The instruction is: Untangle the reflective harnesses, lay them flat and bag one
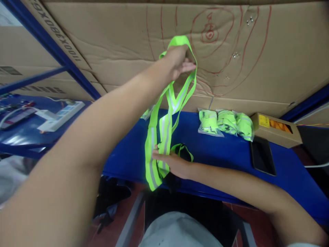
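Neon-yellow webbing straps with grey reflective stripes (167,132) hang in loops over the front part of the blue table. My left hand (181,61) is raised high before the cardboard, with the upper loop of the straps around it and its fingers closed on the webbing. Lower down, my right hand (174,164) grips the hanging straps near the table's front edge, its thumb side against the striped bands. Part of the webbing lies bunched on the table behind my right hand.
Several bagged neon bundles (226,122) stand along the back of the blue table (205,151). To their right are a cardboard box (280,132) and a black phone-like device (262,156). A white power strip (61,116) lies at the left. Marked cardboard (123,41) rises behind.
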Tool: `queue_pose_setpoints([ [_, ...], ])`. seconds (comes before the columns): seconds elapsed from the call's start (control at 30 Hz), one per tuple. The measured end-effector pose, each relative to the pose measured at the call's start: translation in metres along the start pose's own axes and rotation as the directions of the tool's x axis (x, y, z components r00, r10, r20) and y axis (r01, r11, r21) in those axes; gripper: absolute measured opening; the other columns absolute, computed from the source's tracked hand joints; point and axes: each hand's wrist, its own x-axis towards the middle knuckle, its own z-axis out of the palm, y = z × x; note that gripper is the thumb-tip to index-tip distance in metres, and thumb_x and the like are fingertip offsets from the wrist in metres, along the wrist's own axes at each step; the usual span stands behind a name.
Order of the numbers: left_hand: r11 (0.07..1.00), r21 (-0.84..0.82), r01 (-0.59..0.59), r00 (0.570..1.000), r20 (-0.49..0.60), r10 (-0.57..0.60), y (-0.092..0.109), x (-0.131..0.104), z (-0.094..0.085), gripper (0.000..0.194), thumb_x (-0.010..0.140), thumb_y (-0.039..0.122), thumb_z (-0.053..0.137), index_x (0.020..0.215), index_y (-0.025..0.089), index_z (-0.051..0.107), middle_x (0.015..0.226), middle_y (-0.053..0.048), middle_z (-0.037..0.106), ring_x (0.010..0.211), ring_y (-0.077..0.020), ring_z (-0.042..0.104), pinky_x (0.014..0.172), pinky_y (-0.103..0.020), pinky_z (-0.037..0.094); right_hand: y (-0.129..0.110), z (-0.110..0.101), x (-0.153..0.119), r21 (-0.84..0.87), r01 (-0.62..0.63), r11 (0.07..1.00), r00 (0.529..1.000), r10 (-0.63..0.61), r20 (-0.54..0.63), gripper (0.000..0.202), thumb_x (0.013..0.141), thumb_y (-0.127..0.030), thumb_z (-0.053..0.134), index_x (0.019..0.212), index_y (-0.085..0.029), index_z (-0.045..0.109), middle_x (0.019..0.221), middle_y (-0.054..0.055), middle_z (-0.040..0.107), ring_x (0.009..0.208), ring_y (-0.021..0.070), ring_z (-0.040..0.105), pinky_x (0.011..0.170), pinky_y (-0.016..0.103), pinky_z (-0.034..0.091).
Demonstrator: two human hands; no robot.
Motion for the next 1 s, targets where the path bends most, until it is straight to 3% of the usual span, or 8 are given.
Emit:
queue_pose_setpoints([
  [0.1,0.992,0.065,0.108,0.994,0.018,-0.11,-0.036,0.014,-0.005,0.042,0.103,0.04,0.069,0.138,0.016,0.062,0.134,-0.012,0.066,0.113,-0.0246,0.07,0.095,-0.045,0.064,0.0,-0.007,-0.018,0.057,-0.07,0.996,0.997,0.072,-0.037,0.056,0.067,-0.062,0.087,0.105,-0.023,0.074,0.119,0.012,0.081,0.119,0.0352,0.075,0.107,0.049,0.059],
  [0.3,0.963,0.174,0.206,0.975,0.05,-0.217,-0.09,0.03,-0.022,0.041,0.103,0.04,0.069,0.137,0.017,0.063,0.135,-0.012,0.066,0.113,-0.0242,0.069,0.096,-0.045,0.063,-0.025,-0.049,-0.052,0.074,-0.091,0.993,0.972,0.105,-0.209,0.049,0.079,-0.049,0.085,0.121,-0.025,0.072,0.131,0.007,0.077,0.134,0.0318,0.066,0.122,0.05,0.044],
  [0.43,0.934,0.269,0.236,0.955,0.113,-0.274,-0.119,0.028,-0.026,0.026,0.104,0.026,0.062,0.126,0.013,0.065,0.122,-0.013,0.068,0.108,-0.0233,0.071,0.093,-0.041,0.064,-0.037,-0.06,-0.07,0.138,-0.137,0.981,0.972,0.16,-0.171,0.051,0.078,-0.042,0.088,0.125,-0.027,0.072,0.139,0.004,0.074,0.141,0.031,0.061,0.127,0.049,0.038],
  [0.67,0.847,0.502,0.178,0.888,0.289,-0.358,-0.121,0.001,-0.033,0.01,0.083,0.007,0.062,0.089,0.011,0.069,0.09,-0.016,0.072,0.092,-0.0309,0.078,0.091,-0.049,0.062,-0.055,-0.085,-0.085,0.063,-0.126,0.99,0.973,0.136,-0.188,0.051,0.08,-0.047,0.087,0.127,-0.031,0.075,0.142,0.005,0.073,0.142,0.0333,0.061,0.13,0.055,0.038],
  [0.77,0.81,0.586,0.017,0.912,0.324,-0.253,-0.105,-0.017,-0.059,0.006,0.084,0.017,0.066,0.086,0.014,0.071,0.089,-0.013,0.072,0.094,-0.0323,0.076,0.094,-0.052,0.06,-0.064,-0.108,-0.089,-0.077,-0.131,0.988,0.951,0.103,-0.291,0.057,0.083,-0.049,0.084,0.136,-0.032,0.07,0.143,0.008,0.071,0.144,0.0324,0.06,0.126,0.055,0.043],
  [0.83,0.751,0.637,-0.177,0.952,0.304,-0.034,-0.104,-0.031,-0.081,0.01,0.083,0.022,0.068,0.092,0.019,0.069,0.097,-0.009,0.071,0.109,-0.032,0.071,0.107,-0.053,0.053,-0.069,-0.123,-0.085,-0.257,-0.065,0.964,0.962,-0.008,-0.273,0.054,0.09,-0.049,0.077,0.139,-0.031,0.066,0.137,0.009,0.073,0.136,0.0304,0.065,0.118,0.053,0.051],
  [0.93,0.592,0.732,-0.338,0.938,0.317,0.143,-0.124,-0.057,-0.108,0.028,0.076,0.026,0.074,0.102,0.02,0.064,0.115,-0.01,0.067,0.128,-0.035,0.06,0.122,-0.057,0.04,-0.073,-0.134,-0.066,-0.626,0.138,0.768,0.946,-0.29,-0.147,0.039,0.095,-0.042,0.07,0.131,-0.029,0.067,0.132,0.008,0.072,0.127,0.0286,0.068,0.11,0.051,0.054],
  [1.0,0.561,0.751,-0.349,0.933,0.337,0.128,-0.148,-0.077,-0.118,0.05,0.07,0.032,0.081,0.115,0.02,0.063,0.131,-0.013,0.062,0.136,-0.0394,0.053,0.123,-0.061,0.037,-0.072,-0.134,-0.049,-0.765,0.175,0.619,0.929,-0.362,-0.08,0.034,0.094,-0.035,0.069,0.127,-0.026,0.067,0.131,0.009,0.071,0.12,0.0282,0.068,0.107,0.051,0.054],
])
